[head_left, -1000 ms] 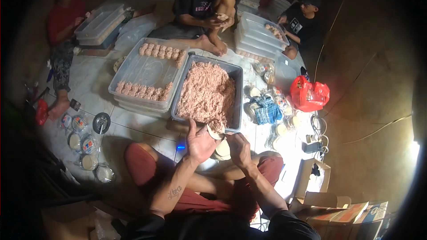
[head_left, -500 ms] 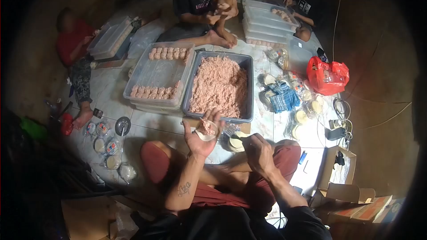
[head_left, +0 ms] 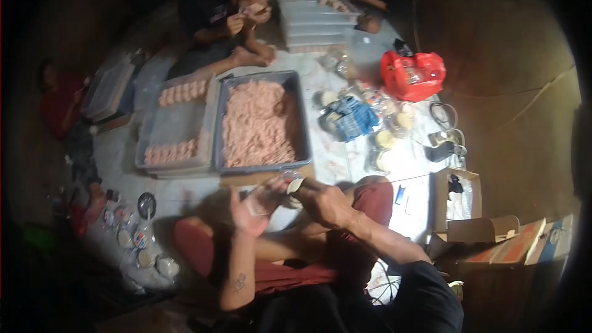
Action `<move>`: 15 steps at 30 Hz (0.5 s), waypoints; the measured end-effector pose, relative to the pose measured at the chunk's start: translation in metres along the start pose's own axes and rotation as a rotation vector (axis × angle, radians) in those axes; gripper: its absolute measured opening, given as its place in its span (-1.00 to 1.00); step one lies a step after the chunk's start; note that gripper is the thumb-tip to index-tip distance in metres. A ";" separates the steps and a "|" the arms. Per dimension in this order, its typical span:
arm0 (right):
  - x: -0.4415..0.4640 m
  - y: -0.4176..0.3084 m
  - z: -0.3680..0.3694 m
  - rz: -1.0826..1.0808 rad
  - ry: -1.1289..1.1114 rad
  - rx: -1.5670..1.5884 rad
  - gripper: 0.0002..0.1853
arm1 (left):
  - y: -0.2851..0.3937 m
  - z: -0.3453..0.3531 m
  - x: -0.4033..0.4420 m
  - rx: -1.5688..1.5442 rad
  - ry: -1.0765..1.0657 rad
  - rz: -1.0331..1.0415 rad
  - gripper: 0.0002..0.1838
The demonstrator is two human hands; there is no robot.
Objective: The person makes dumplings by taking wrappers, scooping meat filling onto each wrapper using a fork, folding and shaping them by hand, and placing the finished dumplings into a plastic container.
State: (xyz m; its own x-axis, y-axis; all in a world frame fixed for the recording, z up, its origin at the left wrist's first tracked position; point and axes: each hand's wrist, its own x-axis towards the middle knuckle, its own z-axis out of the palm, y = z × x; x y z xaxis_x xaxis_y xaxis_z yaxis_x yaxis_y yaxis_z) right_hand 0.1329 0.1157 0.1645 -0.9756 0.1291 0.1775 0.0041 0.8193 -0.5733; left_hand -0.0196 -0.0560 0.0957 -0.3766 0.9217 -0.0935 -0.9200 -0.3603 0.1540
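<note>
My left hand (head_left: pixel 251 213) is palm up with the thumb raised, holding a round dough wrapper (head_left: pixel 256 205) with pink minced filling; motion blurs it. To its right, my right hand (head_left: pixel 330 205) is closed, knuckles up, around a dark thin tool (head_left: pixel 303 193) whose kind I cannot make out. The tool's end is by pale round wrappers (head_left: pixel 294 189), partly hidden behind the fingers. Just beyond both hands stands a grey tub (head_left: pixel 309 148) filled with pink minced filling (head_left: pixel 259 123).
Left of the tub, a clear plastic box (head_left: pixel 145 129) holds rows of shaped dumplings (head_left: pixel 183 92). Packs of wrappers (head_left: pixel 385 142), a blue checked cloth (head_left: pixel 351 118) and a red plastic bag (head_left: pixel 413 77) lie right. Co-workers sit around; stacked boxes (head_left: pixel 314 24) stand behind.
The head view has shifted right, so the scene slides left. My right hand has moved closer to my left hand, and the left hand has tilted.
</note>
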 end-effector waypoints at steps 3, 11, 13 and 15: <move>0.000 0.011 0.017 -0.026 -0.009 0.095 -0.69 | -0.001 0.009 -0.002 -0.004 0.019 -0.023 0.27; 0.014 0.015 0.032 -0.016 -0.004 0.169 -0.77 | 0.003 -0.008 0.000 -0.190 0.118 0.088 0.11; 0.034 0.021 0.020 -0.070 -0.086 0.095 -0.78 | 0.005 -0.026 -0.005 -0.057 0.198 0.154 0.05; 0.064 0.003 0.005 -0.036 0.059 0.142 -0.79 | 0.005 -0.050 -0.007 0.060 0.385 0.145 -0.14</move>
State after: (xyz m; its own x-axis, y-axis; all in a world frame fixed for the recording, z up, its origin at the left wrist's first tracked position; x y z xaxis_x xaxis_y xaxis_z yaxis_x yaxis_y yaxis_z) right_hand 0.0691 0.1232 0.1701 -0.9600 0.1366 0.2442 -0.0660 0.7376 -0.6720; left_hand -0.0270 -0.0719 0.0476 -0.5253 0.7368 -0.4257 -0.8508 -0.4627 0.2490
